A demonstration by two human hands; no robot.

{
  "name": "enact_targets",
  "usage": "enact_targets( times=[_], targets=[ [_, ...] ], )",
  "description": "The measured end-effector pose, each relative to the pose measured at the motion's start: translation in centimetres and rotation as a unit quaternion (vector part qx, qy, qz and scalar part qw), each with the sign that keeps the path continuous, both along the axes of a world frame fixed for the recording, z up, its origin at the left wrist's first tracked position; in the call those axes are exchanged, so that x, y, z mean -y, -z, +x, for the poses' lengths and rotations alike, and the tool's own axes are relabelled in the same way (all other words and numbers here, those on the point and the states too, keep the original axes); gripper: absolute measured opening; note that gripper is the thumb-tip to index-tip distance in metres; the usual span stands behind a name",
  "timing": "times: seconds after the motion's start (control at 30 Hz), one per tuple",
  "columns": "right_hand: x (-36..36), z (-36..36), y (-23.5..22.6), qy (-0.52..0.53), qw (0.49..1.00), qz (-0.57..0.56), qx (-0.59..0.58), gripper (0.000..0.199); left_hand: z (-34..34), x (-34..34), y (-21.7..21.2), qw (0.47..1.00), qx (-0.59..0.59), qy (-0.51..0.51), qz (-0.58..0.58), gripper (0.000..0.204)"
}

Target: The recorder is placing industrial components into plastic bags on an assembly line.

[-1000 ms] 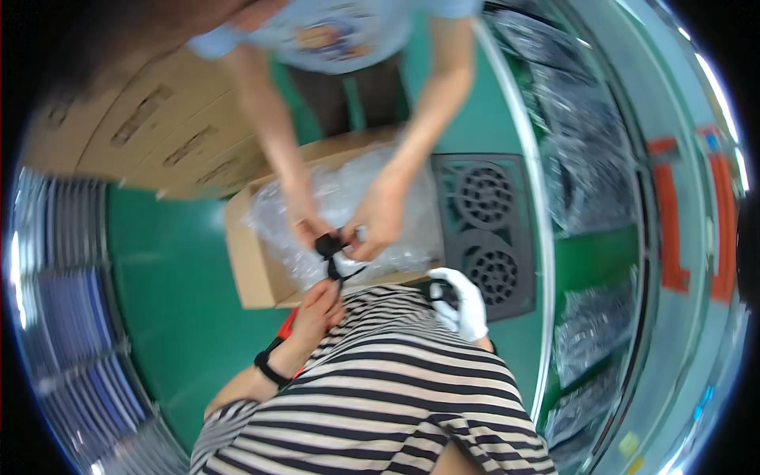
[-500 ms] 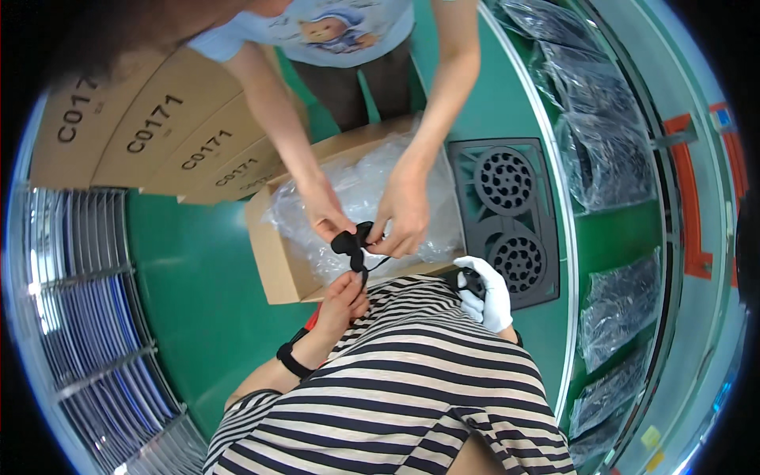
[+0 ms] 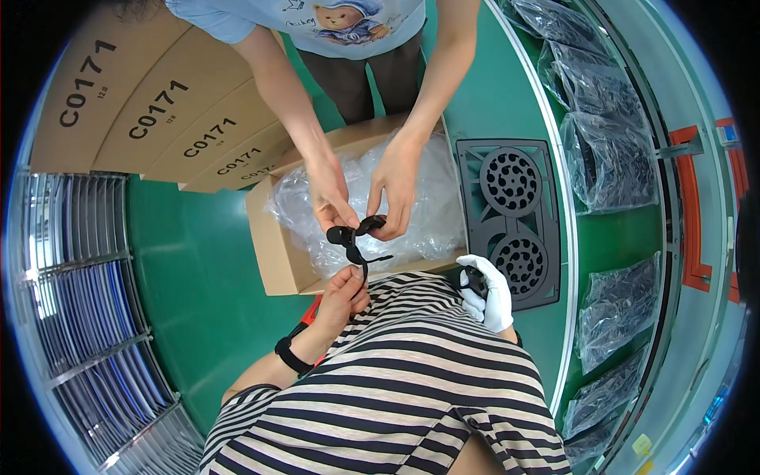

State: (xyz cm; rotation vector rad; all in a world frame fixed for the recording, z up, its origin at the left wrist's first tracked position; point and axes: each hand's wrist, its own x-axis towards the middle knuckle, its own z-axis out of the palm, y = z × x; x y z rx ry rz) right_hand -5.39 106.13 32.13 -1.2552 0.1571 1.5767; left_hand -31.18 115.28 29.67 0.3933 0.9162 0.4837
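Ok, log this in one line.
left hand: holds black piece | gloved right hand: holds dark object | co-worker's hands: same piece | carton: open, plastic inside

Own hands [image 3: 342,293]: two
Co-worker [image 3: 348,36]: one
Co-worker's hands [image 3: 396,186]: two
White glove [image 3: 497,297]: one
Left wristband [image 3: 291,356]: one
Black cord [image 3: 353,252]: apparently one; its loops overlap
Black item [image 3: 475,281]: one, partly hidden
Open carton [image 3: 269,245]: one
Closed cartons [image 3: 142,146]: five in view
Black panel [image 3: 514,223]: one
Round vents [image 3: 511,180]: two
Wrapped pieces [image 3: 613,162]: at least five; overlap hides the exact number
Rack sections [image 3: 91,305]: four in view
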Motion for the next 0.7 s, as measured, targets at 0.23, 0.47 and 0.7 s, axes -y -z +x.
enact_targets(
  times=[0.23, 0.47, 0.7],
  targets=[
    [0.3, -0.1, -0.2, 0.001, 1.0, 0.004, -0.01, 0.025, -0.1, 0.4, -0.2, 1.0, -0.005, -0.011, 0.006, 0.016],
    [0.7, -0.2, -0.4, -0.008, 1.0, 0.011, 0.009, 0.025, -0.1, 0.9, -0.4, 1.0, -0.009, -0.011, 0.007, 0.014],
    [0.9, -0.5, -0.4, -0.007, 1.0, 0.011, 0.012, 0.025, -0.8, 0.9, 0.2, 1.0, 0.027, -0.003, 0.007, 0.013]
  ],
)
